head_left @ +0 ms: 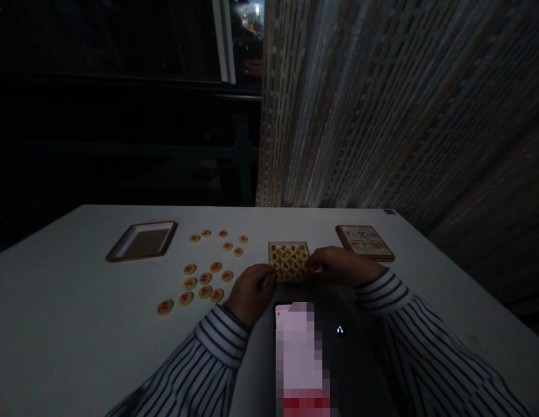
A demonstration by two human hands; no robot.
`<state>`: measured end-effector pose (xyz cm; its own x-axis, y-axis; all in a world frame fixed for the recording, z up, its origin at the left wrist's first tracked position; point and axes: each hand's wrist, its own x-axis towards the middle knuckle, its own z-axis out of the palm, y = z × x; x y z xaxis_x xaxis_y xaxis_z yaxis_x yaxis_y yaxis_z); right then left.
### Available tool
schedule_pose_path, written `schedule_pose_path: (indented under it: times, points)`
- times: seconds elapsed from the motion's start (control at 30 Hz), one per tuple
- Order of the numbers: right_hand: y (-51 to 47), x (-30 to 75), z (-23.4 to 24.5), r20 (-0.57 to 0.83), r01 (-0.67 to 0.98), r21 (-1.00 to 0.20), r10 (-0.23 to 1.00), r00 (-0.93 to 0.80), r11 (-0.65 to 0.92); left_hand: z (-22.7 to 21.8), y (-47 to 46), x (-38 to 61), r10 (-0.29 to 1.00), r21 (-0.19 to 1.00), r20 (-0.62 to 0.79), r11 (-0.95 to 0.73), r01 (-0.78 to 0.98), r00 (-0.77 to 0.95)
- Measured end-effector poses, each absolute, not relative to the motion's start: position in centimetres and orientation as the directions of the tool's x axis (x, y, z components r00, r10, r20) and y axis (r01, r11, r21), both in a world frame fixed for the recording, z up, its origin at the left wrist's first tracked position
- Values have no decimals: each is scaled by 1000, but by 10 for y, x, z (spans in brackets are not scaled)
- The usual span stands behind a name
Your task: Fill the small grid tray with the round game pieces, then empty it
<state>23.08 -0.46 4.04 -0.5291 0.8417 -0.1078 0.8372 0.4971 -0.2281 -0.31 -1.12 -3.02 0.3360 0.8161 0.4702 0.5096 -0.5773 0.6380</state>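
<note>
A small square tray (289,248) packed with round wooden game pieces bearing dark marks lies on the white table (78,324). My left hand (250,291) has its fingers curled at the tray's near left corner, touching a piece there. Resting at the near right edge of the tray is my right hand (341,265), fingers bent and pressed against it. Several loose round pieces with red marks (204,278) lie scattered to the left of the tray. Both my sleeves are striped.
An empty box half (141,240) with a dark rim lies at the far left. A printed box lid (365,241) sits at the far right. A lit phone screen (283,313) lies just below my hands. A curtain (382,104) hangs behind the table.
</note>
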Motion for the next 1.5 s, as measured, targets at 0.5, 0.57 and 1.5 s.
schedule_pose_path:
  times: [0.5,0.57,1.5]
  points:
    - [-1,233,35,-125,841,-215,840,-528,496,-31,-12,-4,816,638,467,-578,509,341]
    - [-2,233,35,-130,847,-213,845,-519,487,-31,-12,-4,813,634,474,-582,510,338]
    - [-6,226,44,-177,852,-179,836,-520,492,-31,-11,-3,787,590,504,-615,523,357]
